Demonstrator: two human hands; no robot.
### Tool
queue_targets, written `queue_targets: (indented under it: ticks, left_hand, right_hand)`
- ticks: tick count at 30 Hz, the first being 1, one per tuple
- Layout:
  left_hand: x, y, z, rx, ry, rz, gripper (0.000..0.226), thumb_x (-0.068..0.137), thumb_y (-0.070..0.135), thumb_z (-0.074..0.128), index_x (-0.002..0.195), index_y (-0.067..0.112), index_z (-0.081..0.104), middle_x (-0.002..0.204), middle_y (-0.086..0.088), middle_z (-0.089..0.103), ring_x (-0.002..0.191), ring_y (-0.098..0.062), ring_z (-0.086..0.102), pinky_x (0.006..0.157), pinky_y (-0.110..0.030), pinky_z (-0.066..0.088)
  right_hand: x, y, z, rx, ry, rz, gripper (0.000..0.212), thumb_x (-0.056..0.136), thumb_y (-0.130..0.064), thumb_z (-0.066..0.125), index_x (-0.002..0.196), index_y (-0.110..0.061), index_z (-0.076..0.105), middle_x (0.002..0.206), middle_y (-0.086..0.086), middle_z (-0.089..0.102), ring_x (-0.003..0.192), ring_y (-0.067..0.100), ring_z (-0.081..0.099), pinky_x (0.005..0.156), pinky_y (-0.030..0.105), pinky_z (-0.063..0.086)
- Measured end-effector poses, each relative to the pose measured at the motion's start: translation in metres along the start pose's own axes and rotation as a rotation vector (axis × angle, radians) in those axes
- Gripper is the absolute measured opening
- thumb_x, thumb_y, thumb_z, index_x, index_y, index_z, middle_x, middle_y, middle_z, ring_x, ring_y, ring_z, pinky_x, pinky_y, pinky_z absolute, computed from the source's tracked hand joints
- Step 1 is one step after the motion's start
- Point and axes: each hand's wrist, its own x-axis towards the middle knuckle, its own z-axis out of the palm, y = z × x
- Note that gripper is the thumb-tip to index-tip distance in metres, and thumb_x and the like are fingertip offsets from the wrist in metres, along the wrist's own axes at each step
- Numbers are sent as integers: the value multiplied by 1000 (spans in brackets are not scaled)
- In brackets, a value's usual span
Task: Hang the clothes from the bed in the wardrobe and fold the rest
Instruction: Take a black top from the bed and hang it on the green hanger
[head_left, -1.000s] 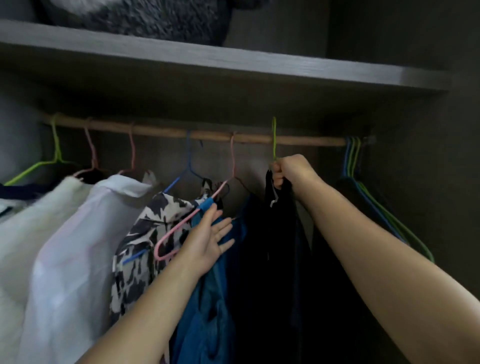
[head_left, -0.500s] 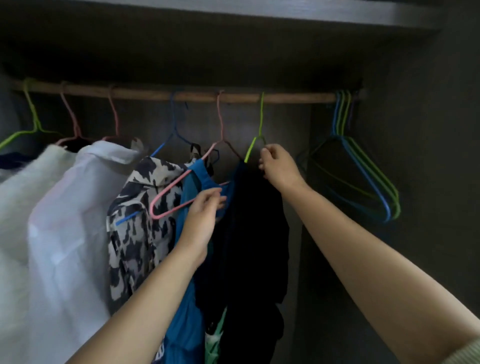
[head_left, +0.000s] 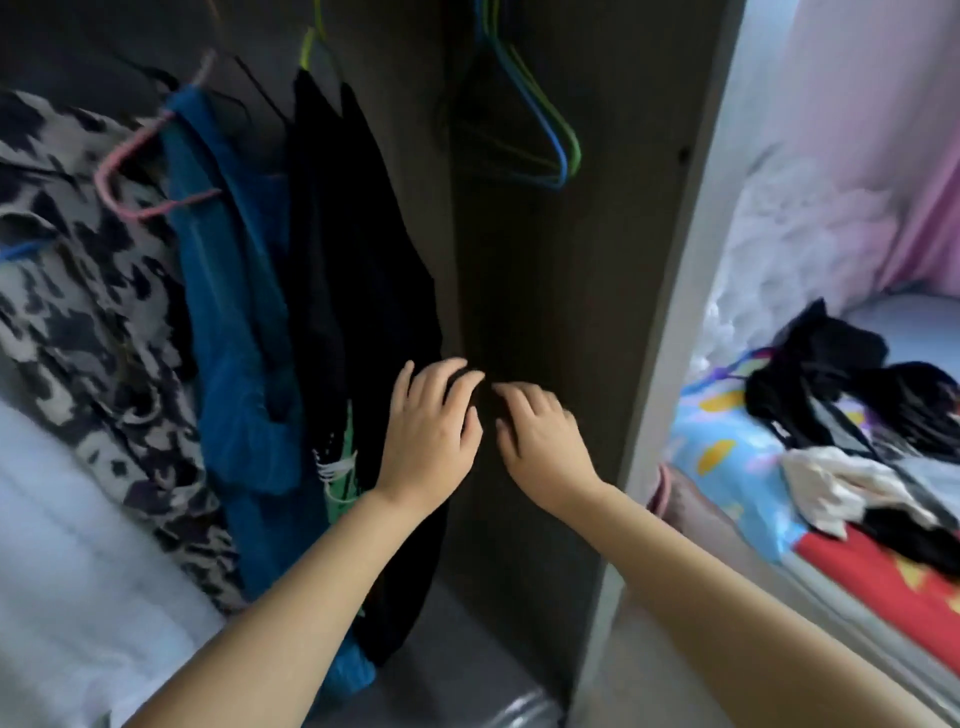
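patterned garment (head_left: 78, 270) hangs far left | blue garment (head_left: 234, 291) on pink hanger (head_left: 130, 176) | black garment (head_left: 353, 249) on green hanger (head_left: 310, 49), inside wardrobe | left hand (head_left: 434, 431) relaxed, fingers on black cloth | right hand (head_left: 543, 441) loose, holding nothing | empty hangers (head_left: 545, 130) above | bed (head_left: 737, 457) with dark clothes pile (head_left: 831, 374) (unsorted) far right

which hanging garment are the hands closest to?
The black garment on the green hanger, rightmost of those hanging. The left hand lies against its edge; the blue garment and the patterned one hang further left.
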Motion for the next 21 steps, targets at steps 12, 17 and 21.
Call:
queue_targets:
  ticks: [12,17,21]
  left_hand:
    - [-53,231,108,-487,-233,408,35,82,21,46,117,18,54,105,-4,59,98,-21,51,82,-34,38]
    - [-53,375,148,-604,-327,466,37,78,21,44,114,17,52,104,-6,60,96,-22,50,83,-36,38]
    - [-62,501,167,-686,-414,546,38,77,15,58,115,17,55,105,-2,58,97,-17,49,86,-35,44]
  right_hand:
    - [-228,169,-90,-181,35,380,33,84,-25,43,109,-15,64,104,2,64,92,27,62,74,37,52]
    - [-343,247,-163,-332,6,603,39,87,-26,37,115,-15,62,110,3,64,98,27,62,78,39,50]
    - [-438,310,-229,-399,3,757,33,92,-18,49,124,-14,58,122,5,59,109,28,56,87,42,46]
